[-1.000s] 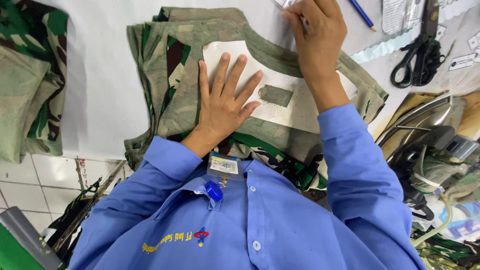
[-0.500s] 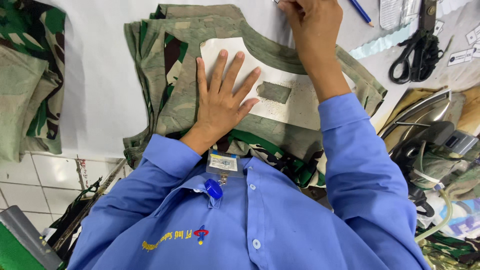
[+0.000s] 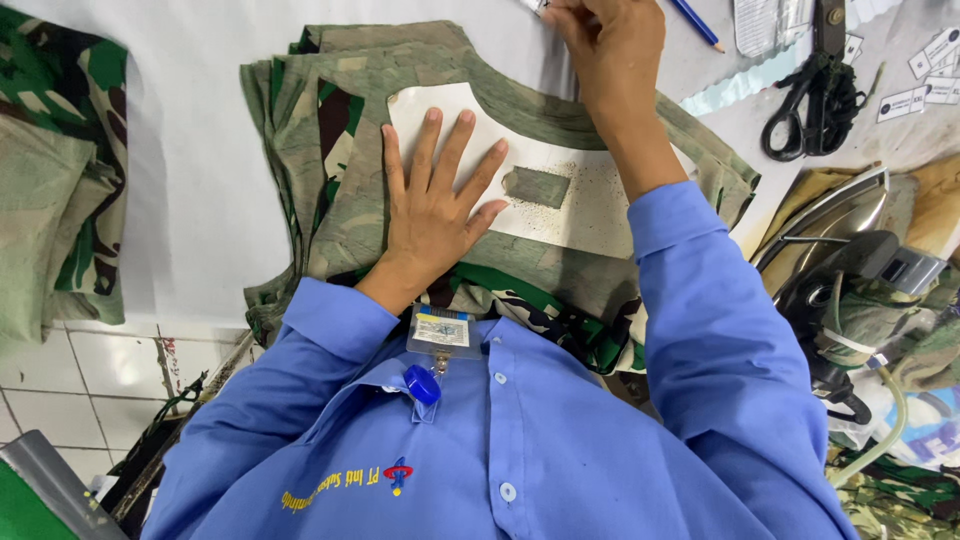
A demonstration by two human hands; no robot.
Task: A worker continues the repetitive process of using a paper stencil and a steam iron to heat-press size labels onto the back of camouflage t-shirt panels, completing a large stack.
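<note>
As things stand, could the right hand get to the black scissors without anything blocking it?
Probably yes. The right hand is at the far edge of the camouflage fabric stack, and the black scissors lie on the table to its right. Only a blue pencil lies flat between them, easy to pass over.

A template (image 3: 560,205) is lying on stacked fabric pieces (image 3: 330,150); scissors (image 3: 810,100) and an iron (image 3: 850,270) are sitting to their right.

A white table (image 3: 190,180) carries a camouflage fabric stack (image 3: 330,120) at centre, folded camouflage cloth (image 3: 60,170) left, black scissors (image 3: 810,100), a blue pencil (image 3: 697,22) and small labels (image 3: 925,70) far right, an iron (image 3: 850,270) right.
</note>
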